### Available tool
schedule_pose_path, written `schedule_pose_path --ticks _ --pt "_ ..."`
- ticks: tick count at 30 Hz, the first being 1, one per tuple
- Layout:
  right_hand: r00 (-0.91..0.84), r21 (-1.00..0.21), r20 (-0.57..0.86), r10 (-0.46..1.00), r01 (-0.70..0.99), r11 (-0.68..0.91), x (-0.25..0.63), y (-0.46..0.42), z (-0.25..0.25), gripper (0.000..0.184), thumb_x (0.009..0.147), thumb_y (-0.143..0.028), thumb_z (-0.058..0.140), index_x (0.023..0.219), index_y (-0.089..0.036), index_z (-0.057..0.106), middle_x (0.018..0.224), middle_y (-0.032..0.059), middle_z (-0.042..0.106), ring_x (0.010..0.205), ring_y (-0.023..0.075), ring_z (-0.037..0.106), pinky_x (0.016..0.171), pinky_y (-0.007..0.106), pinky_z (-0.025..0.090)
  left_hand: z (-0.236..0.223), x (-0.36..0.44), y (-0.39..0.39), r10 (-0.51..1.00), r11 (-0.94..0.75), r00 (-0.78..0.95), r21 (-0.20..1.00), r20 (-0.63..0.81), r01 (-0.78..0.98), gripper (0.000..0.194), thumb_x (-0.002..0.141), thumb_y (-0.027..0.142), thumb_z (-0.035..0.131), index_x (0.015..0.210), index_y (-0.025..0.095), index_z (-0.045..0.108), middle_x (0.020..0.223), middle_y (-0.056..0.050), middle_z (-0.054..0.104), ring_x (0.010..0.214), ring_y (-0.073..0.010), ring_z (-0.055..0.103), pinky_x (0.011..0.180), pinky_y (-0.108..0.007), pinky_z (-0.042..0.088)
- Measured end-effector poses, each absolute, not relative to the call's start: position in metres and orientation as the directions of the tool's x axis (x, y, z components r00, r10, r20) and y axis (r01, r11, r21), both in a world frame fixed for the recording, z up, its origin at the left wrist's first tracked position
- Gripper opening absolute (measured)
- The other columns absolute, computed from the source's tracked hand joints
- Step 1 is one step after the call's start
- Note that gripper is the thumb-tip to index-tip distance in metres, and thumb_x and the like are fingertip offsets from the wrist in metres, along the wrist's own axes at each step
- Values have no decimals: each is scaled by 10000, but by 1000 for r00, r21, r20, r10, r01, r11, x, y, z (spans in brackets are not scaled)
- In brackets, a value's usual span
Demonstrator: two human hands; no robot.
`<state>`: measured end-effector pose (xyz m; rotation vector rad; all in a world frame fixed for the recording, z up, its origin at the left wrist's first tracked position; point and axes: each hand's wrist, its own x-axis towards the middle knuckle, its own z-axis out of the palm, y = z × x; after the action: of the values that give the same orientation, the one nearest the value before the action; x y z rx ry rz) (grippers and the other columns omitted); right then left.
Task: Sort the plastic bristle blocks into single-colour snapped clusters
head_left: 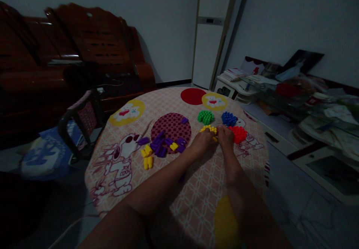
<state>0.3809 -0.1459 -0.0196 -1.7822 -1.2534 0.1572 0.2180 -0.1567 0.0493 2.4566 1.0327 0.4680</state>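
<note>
A cluster of small yellow plastic building pieces (209, 129) with knobbly tops stands on the round table. My left hand (204, 142) is closed around its near left side, and the fingers cover part of it. Pressed against the cluster's right side is my right hand (225, 136), its fingers bent and closed; the fingertips are partly hidden. Just right of that hand stands a red cluster (238, 134). Behind are a green cluster (205, 117) and a blue cluster (229, 118). Loose purple pieces (159, 144) and several loose yellow pieces (148, 162) lie left of my hands.
A patterned cloth (193, 189) covers the table. Beyond its left edge is a dark-framed chair (81, 125), with a wooden sofa (98, 46) behind. At the right stands a low cabinet (294, 125) heaped with papers and bags. A tall white appliance (209, 46) is in the corner.
</note>
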Motion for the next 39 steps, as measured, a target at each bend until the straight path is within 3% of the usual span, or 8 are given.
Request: schedule_pose_path --ticks 5,9,13,19,23,29,35,39 --pt "490 -743 358 795 665 -74 381 -146 -18 418 948 -391 380 752 -189 689 754 87 694 748 201 582 688 290 397 52 235 -160 771 -615 628 383 107 689 315 981 286 486 1198 129 654 1136 -170 688 1041 -268 663 907 -381 529" --pt "467 -751 364 806 659 -43 381 -147 -18 432 957 -404 367 772 -184 689 801 102 711 778 205 599 720 296 412 43 244 -159 754 -652 635 308 169 693 290 991 298 470 1195 173 633 1119 -152 672 1132 -281 620 892 -373 520" --pt "466 -740 363 807 671 -55 381 -147 -18 451 964 -403 348 808 -182 709 847 115 728 815 215 611 734 301 415 41 236 -162 776 -627 595 348 209 697 294 988 393 499 1199 211 593 1194 -128 628 1156 -271 597 853 -354 520" --pt "487 -735 348 801 672 -89 381 -145 -18 471 963 -413 336 816 -188 723 810 96 724 790 207 610 698 288 401 42 223 -166 862 -501 482 418 159 758 335 998 454 465 1218 213 539 1191 -118 653 1048 -247 659 825 -338 496" --pt "478 -725 371 796 684 -73 380 -147 -17 469 963 -415 342 808 -186 721 810 101 721 787 206 603 697 290 394 39 227 -164 863 -499 485 373 140 782 443 995 501 443 1322 208 503 1186 -136 682 1038 -278 685 815 -350 490" --pt "465 -725 378 801 686 -56 379 -148 -12 425 945 -392 366 767 -187 693 809 100 708 777 208 596 698 295 386 36 236 -158 840 -541 524 294 144 788 670 997 507 425 1567 189 274 1134 -171 715 1005 -305 712 823 -372 487" --pt "465 -730 384 798 682 -46 378 -149 -12 439 940 -424 357 740 -195 673 773 89 697 748 204 582 683 297 384 37 237 -158 853 -520 504 296 135 801 705 989 520 453 1587 196 270 1136 -175 722 1014 -302 715 834 -362 489" --pt "487 -757 347 801 650 -67 379 -147 -16 473 944 -445 343 770 -182 696 779 98 706 752 207 606 688 297 411 45 213 -156 864 -500 489 316 120 806 757 921 527 601 1565 231 333 1188 -152 724 1073 -301 697 836 -340 494"
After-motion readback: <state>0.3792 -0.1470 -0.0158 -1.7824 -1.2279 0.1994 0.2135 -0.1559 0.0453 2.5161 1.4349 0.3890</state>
